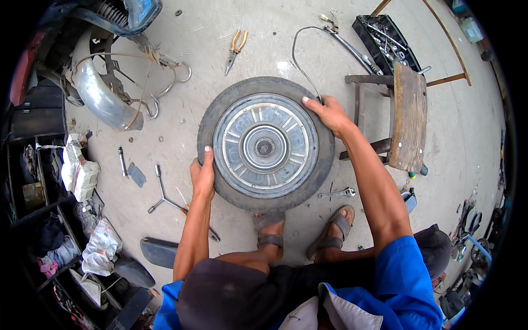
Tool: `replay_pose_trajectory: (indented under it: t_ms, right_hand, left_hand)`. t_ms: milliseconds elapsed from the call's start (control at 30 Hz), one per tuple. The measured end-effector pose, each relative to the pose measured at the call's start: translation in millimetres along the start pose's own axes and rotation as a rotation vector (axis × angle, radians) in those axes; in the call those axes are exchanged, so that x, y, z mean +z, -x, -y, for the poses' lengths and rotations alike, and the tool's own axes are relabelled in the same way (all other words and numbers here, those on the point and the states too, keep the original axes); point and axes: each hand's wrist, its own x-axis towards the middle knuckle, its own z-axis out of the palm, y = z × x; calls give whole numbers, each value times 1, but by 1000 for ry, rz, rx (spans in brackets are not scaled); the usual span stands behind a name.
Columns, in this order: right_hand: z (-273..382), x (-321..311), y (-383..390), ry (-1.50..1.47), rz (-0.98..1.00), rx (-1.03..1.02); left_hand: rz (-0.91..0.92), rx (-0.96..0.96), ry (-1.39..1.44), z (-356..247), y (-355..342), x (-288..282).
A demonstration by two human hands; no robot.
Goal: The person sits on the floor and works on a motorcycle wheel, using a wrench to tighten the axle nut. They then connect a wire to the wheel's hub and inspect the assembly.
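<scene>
A wheel [231,148] with a black tyre and a broad grey metal hub, its axle stub at the centre, is in front of my feet. My left hand [202,175] grips the tyre at its left side, thumb on top and fingers hidden under the edge. At the upper right, my right hand [328,114] holds the tyre the same way, its thumb lying on the rubber. A thin dark cable [295,50] runs up from beside my right hand toward a metal pump-like tube [352,49].
Yellow-handled pliers [235,52] lie beyond the wheel. A wooden stool [408,118] and a black tool tray [385,41] are at right. An adjustable wrench [337,193] is near my foot. On the left are a three-armed wrench [163,198], a metal mudguard [99,91] and shelves [41,217].
</scene>
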Motion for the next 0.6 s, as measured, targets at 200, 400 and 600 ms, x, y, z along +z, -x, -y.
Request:
replay_pose_trajectory:
  t_ms: [200,400,600]
  right_hand:
    - [25,-2,23,-50,2,6]
    - [-2,-3,-1,60,10,43]
    - [10,1,15,61,-73,-4]
  left_hand:
    - [-16,0,52,-16,18,-1]
    - [-37,1,-21,2,-1,9]
    - [-42,30,-11,-7,12,6]
